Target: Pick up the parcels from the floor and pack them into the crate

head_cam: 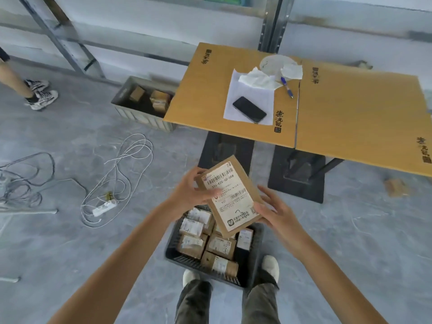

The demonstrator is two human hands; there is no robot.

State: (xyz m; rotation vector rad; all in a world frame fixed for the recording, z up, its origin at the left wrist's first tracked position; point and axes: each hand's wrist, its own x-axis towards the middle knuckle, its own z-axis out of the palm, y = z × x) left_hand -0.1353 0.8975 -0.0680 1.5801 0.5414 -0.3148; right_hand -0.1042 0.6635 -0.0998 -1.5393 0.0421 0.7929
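Just above crate [184, 259], parcel [230, 197], edges between left hand [189, 190] and right hand [273, 211].

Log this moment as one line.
left hand: grips parcel | right hand: holds parcel corner | parcel: label up, over crate | crate: on floor, parcels inside
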